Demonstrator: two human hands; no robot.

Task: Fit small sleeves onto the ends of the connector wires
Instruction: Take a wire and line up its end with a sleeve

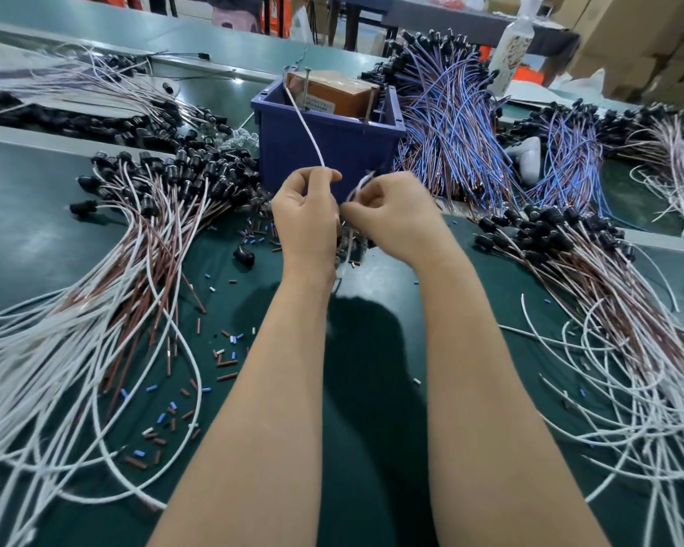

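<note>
My left hand (pixel 307 209) pinches a white wire (pixel 307 128) that runs up and back over the blue bin. My right hand (pixel 391 213) is close beside it, fingers curled round a blurred wire end (pixel 362 185); whether a sleeve is between its fingertips I cannot tell. Below both hands lies a small pile of clear sleeves (pixel 352 246), partly hidden by my wrists. Short brown, blue and white sleeve pieces (pixel 226 357) are scattered on the green mat.
A blue bin (pixel 324 148) holding a brown box stands right behind my hands. Piles of white-and-brown connector wires with black caps lie to the left (pixel 135 238) and right (pixel 593 278). Blue-and-brown wires (pixel 451 124) are heaped behind the bin, near a bottle (pixel 514 45).
</note>
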